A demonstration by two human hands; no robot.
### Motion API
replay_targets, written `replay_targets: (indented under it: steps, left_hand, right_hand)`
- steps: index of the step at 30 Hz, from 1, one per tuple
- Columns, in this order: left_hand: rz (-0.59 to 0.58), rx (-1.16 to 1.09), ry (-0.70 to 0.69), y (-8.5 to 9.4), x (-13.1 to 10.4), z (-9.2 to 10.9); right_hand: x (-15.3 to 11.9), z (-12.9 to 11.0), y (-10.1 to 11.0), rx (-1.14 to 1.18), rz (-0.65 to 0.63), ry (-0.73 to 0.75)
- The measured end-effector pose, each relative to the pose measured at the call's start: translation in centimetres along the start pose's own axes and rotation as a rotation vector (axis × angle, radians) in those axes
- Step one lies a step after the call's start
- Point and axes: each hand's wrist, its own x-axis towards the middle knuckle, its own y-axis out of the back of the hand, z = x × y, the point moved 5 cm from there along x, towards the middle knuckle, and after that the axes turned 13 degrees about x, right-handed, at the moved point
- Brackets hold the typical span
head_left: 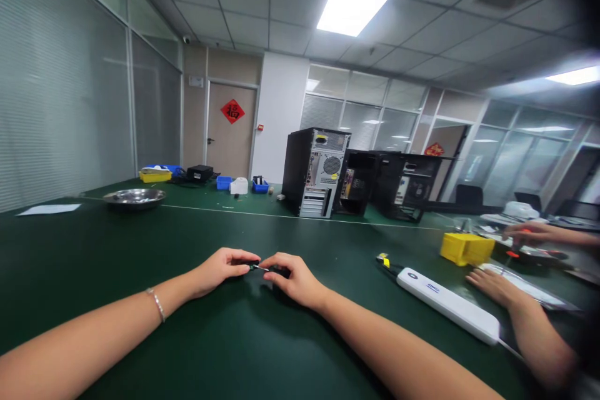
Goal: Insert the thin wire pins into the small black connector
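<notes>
- Thin metal rod [261,269]: just below frame centre, long axis left-to-right, dipping slightly rightward.
- Our right hand [300,280] pinches its right end, fingers curled.
- Our left hand [216,272], nearly closed, pinches a small dark part [254,266] opposite.

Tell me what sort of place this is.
Probably an electronics repair or assembly workshop in an office-like room: open computer cases stand on a long green table, with small parts bins and a power strip.

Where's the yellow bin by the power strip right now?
Head view, right side: the yellow bin sits on the green table, just beyond the white power strip, left of the co-worker's hands.
</notes>
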Motion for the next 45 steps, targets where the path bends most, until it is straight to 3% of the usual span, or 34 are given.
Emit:
replay_targets:
  steps: [14,28,45]
  left_hand:
    - [-0.039,-0.014,0.005,-0.2,-0.5,0.9]
    - [0.278,-0.14,0.023,0.5,0.0,0.3]
    - [0.25,-0.056,-0.029,0.2,-0.2,0.7]
  right_hand:
    - [0.0,-0.4,0.0,0.053,-0.028,-0.002]
    - [0.2,0.5,0.2,-0.074,0.095,-0.002]
    - [0.0,-0.3,-0.1,-0.144,0.013,0.0]
